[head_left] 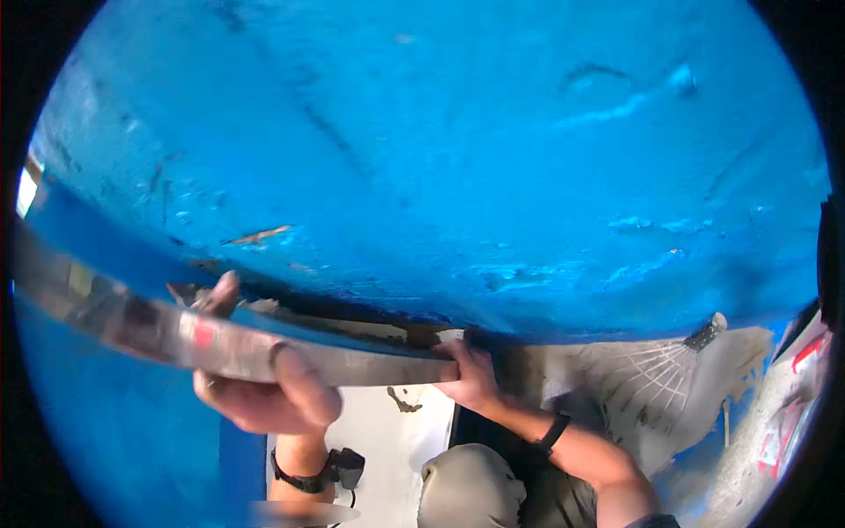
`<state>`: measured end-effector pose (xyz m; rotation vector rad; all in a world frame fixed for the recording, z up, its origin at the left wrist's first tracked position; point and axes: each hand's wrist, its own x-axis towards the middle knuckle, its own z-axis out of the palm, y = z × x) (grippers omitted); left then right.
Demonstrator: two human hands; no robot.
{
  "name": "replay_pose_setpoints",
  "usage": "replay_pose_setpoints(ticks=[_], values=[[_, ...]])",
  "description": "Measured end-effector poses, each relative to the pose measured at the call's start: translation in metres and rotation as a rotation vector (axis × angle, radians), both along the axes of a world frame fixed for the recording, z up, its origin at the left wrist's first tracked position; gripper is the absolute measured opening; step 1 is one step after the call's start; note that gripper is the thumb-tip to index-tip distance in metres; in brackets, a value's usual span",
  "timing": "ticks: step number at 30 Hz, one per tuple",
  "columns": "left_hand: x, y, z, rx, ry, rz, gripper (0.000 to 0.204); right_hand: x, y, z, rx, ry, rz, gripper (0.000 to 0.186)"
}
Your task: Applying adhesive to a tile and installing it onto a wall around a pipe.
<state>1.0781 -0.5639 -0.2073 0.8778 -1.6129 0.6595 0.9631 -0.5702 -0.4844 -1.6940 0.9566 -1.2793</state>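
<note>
Holding a long, thin, grey-brown strip (352,366) with both bare hands. Left hand (273,400) wrapped round it from the near side, digits on both edges, grip narrow. Right hand (473,380) closed on the strip's right end, fingers bunched. Strip spans the two hands and runs well past the left one, its far end blurred; a red-and-white patch (204,336) sits just beside the left grip.

Outward from the left hand: black wristband (304,482) with a boxy dark device (349,468) at its side. On the right wrist, a slim black band (554,431).

Below and between the grips: smooth white panel (374,436), marked by an irregular dark stain (403,401). Nearer the body, a knee in olive-beige cloth (471,493).

Beyond both hands: broad, scuffed bright-blue surface (440,158), with a brown chipped mark (260,236) above the left grip. Left of that grip, another blue surface (132,414).

Right of the right hand: pale fan-shaped object with radiating ribs (660,370) and a short dark handle (704,333). Farther right, red-and-white packets (779,440) near the rim of view.
</note>
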Motion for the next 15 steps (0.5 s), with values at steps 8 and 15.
replay_pose_setpoints(ticks=[8,15], values=[[0.010,-0.007,0.026,-0.010,-0.274,0.211,0.056,0.024,-0.004,0.014,-0.112,-0.096,-0.176,0.059],[0.001,-0.025,0.024,-0.096,-0.084,0.127,0.055,0.023,-0.007,0.008,-0.038,-0.128,-0.112,0.053]])
